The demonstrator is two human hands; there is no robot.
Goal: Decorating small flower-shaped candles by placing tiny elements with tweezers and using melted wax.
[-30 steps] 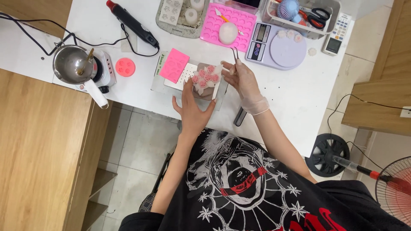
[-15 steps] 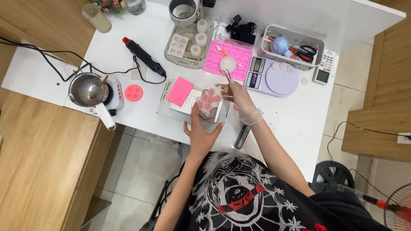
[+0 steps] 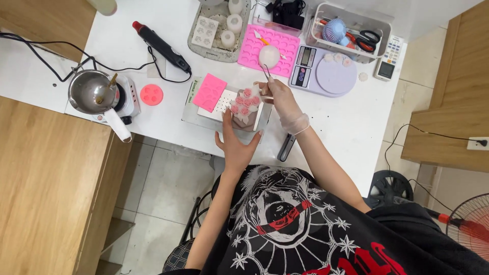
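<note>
White worktable seen from above, carrying, in descending size: a lilac kitchen scale, a pink silicone mould tray with a pale ball resting on it, a steel pot on a small hotplate, a black heat tool with its cord, a smaller pink mould and a round coral mould. Near the front edge, on a grey mat, stands the workpiece, a small candle topped with pink rosettes and pale petals. The left hand, bare, cups the near side of the candle with thumb and fingers spread around its base. The right hand, in a thin translucent glove, sits just beside the candle's far right edge and pinches a pair of metal tweezers, whose free end points away toward the pale ball. The 2 hands stay apart, 1 on each side of the candle.
</note>
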